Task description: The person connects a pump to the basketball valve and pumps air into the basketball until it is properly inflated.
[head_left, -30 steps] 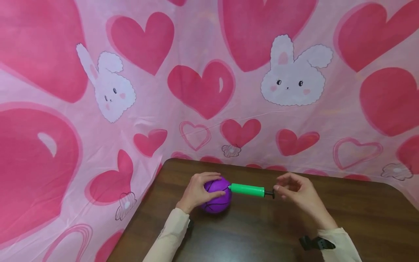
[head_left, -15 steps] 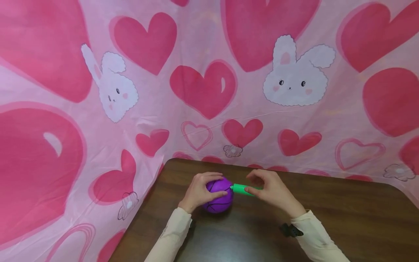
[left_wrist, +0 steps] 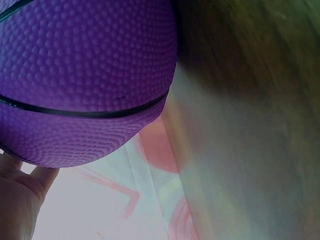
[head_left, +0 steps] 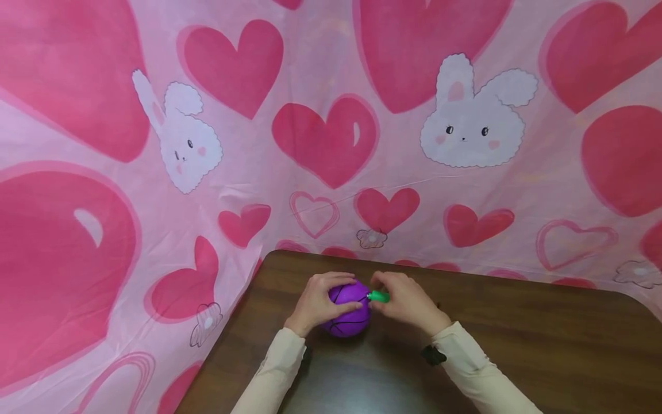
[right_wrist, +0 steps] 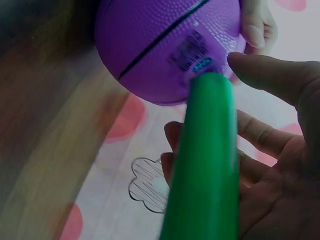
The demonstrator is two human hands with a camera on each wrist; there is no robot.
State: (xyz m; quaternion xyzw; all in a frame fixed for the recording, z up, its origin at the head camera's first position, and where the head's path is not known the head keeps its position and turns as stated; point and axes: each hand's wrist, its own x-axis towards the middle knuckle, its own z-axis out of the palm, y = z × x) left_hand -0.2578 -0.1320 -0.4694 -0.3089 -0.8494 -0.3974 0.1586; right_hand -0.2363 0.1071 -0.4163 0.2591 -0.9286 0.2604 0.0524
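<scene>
A purple mini basketball (head_left: 347,316) with black lines rests on the table. My left hand (head_left: 319,305) grips it from the left, fingers over the top and thumb along the near side. In the left wrist view the ball (left_wrist: 85,65) fills much of the picture. A green hand pump (right_wrist: 205,165) meets the ball at its right side, by a printed label. My right hand (head_left: 405,302) is around the pump's front end. In the right wrist view its thumb (right_wrist: 270,75) stands apart from the barrel and its fingers pass behind. The pump's rear is hidden in the head view.
The dark wooden table (head_left: 517,339) has a rounded far left corner. Behind it hangs a pink cloth (head_left: 320,57) printed with hearts and rabbits. A black wrist device (head_left: 433,355) sits at the right cuff.
My right hand has moved left from the pump's black handle along the barrel to its front end by the ball. The left hand has kept its grip on the ball.
</scene>
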